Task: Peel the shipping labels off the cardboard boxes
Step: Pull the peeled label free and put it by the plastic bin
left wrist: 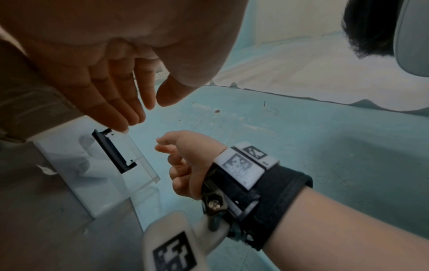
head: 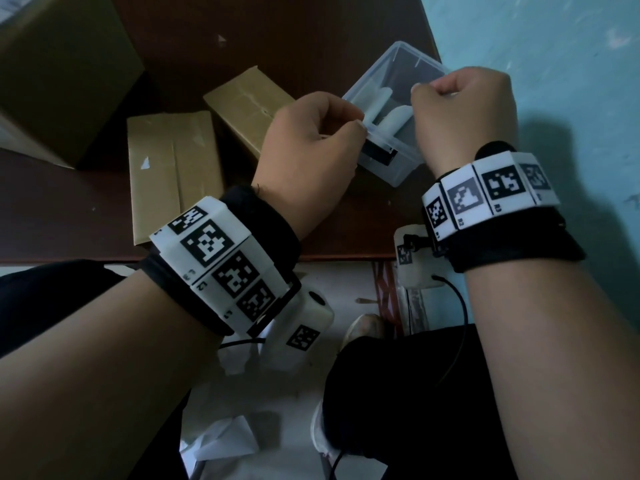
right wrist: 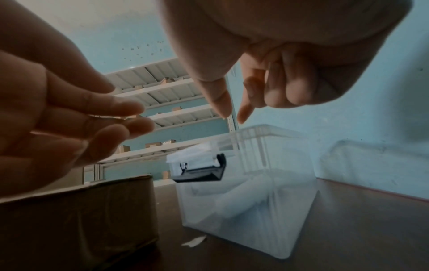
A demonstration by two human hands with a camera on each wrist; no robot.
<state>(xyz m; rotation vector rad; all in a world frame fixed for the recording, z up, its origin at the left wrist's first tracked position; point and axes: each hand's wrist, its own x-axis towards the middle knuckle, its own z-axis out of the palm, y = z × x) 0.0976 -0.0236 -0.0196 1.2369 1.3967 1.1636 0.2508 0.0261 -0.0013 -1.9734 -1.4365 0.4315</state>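
Both hands hover over the clear bin [head: 388, 161] at the counter's [head: 311, 233] right end, well away from any label still to be peeled. This looks like the drop-off step: peeled white strips [head: 388, 116] already lie curled inside the bin.

The left hand [head: 311, 147] is above the bin's near-left rim. In the left wrist view its fingers [left wrist: 116, 102] are straight and together, tips just over the rim beside a black clip [left wrist: 113, 152], with nothing visibly held. The right hand [head: 464, 105] sits over the bin's right rim, loosely curled. In the right wrist view its thumb [right wrist: 218, 99] and forefinger [right wrist: 246, 111] point down with a gap between them, and I cannot see any scrap in that gap.

Three boxes sit to the left: a flat box [head: 173, 174] nearest, a second box [head: 249, 109] just left of the bin, and a large box [head: 62, 74] at the far left. The flat box shows small white scraps, not a whole label. Whether any box still carries a full label cannot be told from here.

The next move likely calls for reaching back left, turning a box to find a label and lifting its corner.
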